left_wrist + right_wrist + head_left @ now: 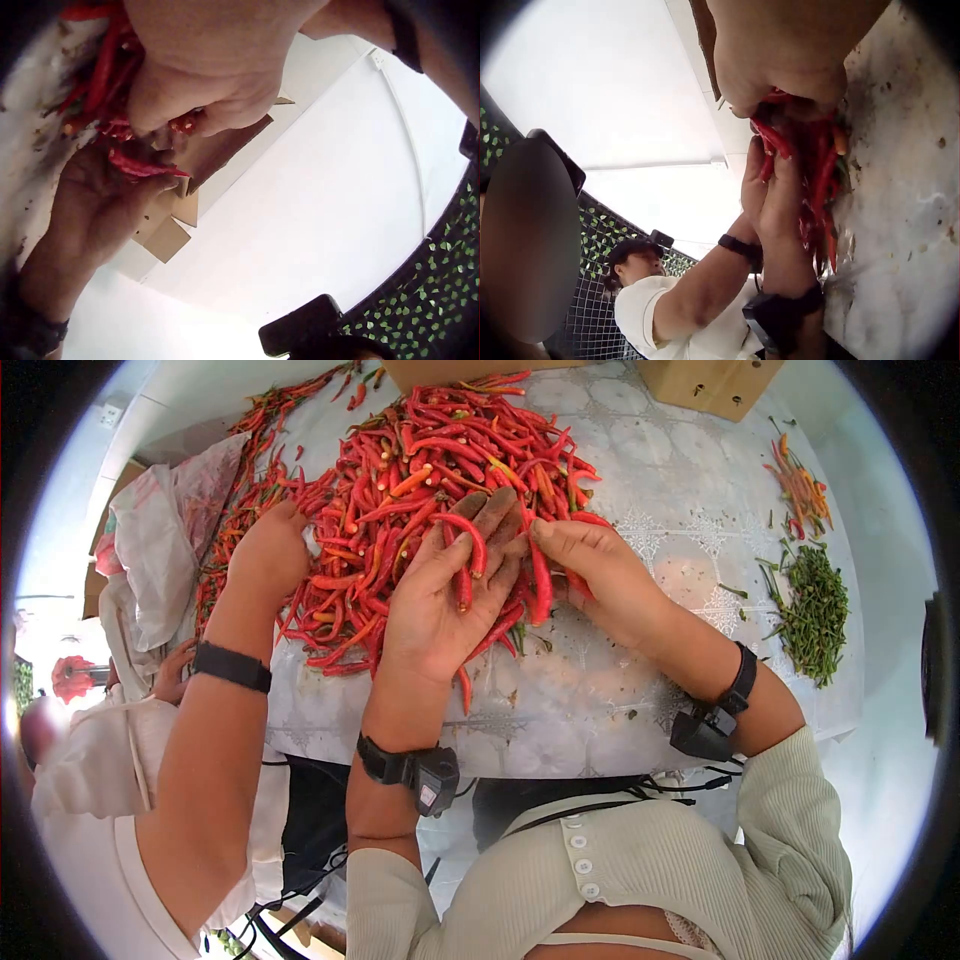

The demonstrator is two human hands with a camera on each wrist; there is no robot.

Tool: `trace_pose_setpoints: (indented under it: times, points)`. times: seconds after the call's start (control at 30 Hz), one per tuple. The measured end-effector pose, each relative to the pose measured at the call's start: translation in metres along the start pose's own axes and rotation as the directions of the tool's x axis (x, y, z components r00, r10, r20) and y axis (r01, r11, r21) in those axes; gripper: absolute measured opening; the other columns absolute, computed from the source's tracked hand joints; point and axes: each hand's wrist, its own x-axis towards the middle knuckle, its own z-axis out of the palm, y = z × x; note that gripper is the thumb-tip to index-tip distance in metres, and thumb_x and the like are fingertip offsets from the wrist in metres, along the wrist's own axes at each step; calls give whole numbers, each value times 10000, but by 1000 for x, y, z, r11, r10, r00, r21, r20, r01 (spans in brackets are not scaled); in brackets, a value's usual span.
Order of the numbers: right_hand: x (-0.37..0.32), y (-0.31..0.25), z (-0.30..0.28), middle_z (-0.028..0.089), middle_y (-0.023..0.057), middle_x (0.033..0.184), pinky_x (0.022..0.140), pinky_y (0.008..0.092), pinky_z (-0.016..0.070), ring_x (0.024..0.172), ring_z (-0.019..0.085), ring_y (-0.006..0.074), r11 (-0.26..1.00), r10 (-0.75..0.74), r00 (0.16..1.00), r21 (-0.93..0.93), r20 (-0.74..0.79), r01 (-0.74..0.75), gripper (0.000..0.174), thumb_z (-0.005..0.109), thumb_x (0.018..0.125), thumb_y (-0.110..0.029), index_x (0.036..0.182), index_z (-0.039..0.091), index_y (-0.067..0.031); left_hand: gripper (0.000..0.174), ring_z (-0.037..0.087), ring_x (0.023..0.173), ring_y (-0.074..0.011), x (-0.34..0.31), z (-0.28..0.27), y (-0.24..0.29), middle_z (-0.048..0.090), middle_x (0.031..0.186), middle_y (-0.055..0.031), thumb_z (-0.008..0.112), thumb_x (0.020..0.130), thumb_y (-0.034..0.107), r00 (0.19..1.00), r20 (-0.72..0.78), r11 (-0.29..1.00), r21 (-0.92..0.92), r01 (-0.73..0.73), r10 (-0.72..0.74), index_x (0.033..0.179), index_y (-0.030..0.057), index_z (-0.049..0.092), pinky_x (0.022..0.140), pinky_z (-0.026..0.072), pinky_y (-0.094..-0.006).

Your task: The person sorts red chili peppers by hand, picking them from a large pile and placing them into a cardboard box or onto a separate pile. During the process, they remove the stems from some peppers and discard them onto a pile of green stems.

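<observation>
My left hand (pixel 425 610) is turned palm up over the front of a big heap of red chilies (pixel 350 560). It holds red chilies (pixel 478 550) across the palm, thumb alongside them, and its fingertips are dark with dirt. Close against it on the right, my right hand (pixel 615 575) pinches a red chili (pixel 541 590) between thumb and fingers. In the left wrist view, a chili (pixel 139 169) shows between both hands. From the right wrist, chilies (pixel 774 139) stick out under my right hand, over the left palm.
Another person's hand (pixel 270 555) reaches into the heap's left side. Green stems (pixel 812 615) lie piled at the table's right edge, with a few orange-red chilies (pixel 800 485) behind them. A cardboard box (pixel 710 385) stands at the back. White sacks (pixel 170 550) lie at the left.
</observation>
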Motion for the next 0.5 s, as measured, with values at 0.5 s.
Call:
trace_pose_setpoints:
  times: [0.5]
  points:
    - [6,5,-11,631,16,843,556,234,479,637,577,96,1000,-17,1000,21,20,16,295,468,1002,-312,1024,588,-44,503,486,1256,-280,-2,16,-5,470,1374,-157,464,845,-108,987,-151,951,310,-8,57,1328,16,402,1034,439,-402]
